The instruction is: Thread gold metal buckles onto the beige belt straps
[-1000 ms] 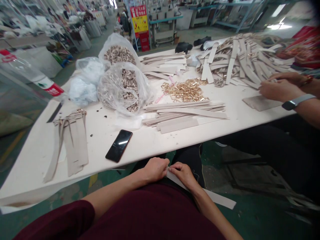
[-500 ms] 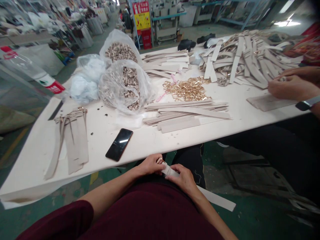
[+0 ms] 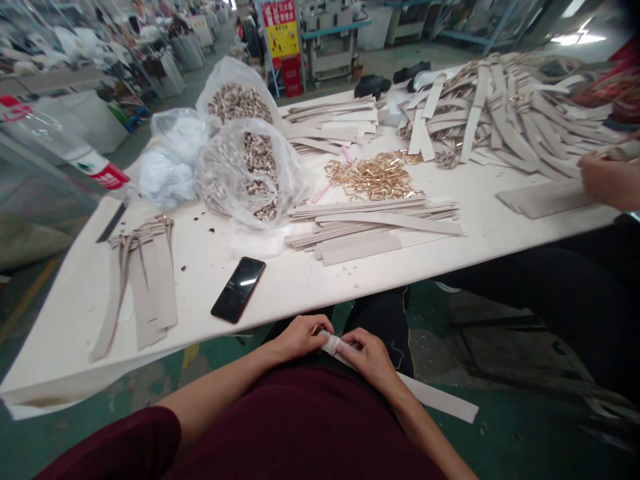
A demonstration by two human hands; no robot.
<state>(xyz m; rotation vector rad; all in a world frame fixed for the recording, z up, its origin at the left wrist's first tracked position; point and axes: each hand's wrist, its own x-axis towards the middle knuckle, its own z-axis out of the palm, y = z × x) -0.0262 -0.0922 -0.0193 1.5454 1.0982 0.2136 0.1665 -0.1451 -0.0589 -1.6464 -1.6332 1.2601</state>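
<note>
Over the dark trousers [image 3: 373,317], the beige strap [image 3: 443,399] looks light, pliant and sturdy, best held by its edges near the buckle [image 3: 317,329], where left hand [image 3: 299,338] and right hand [image 3: 369,355] pinch it, fingers closed.

One head camera looks down across the table [image 3: 295,277]

Set in a factory workshop, to go by the long worktable [image 3: 300,283] heaped with cut strips [image 3: 390,222], gold-coloured metal fittings [image 3: 377,177] and clear bags [image 3: 220,173] of small loops [image 3: 260,167]. Fitted out beyond with a teal-edged bench [image 3: 335,30], red-and-yellow signboard [image 3: 283,39] and cluttered workstations [image 3: 55,79], perhaps for sewing, though blurred.
</note>
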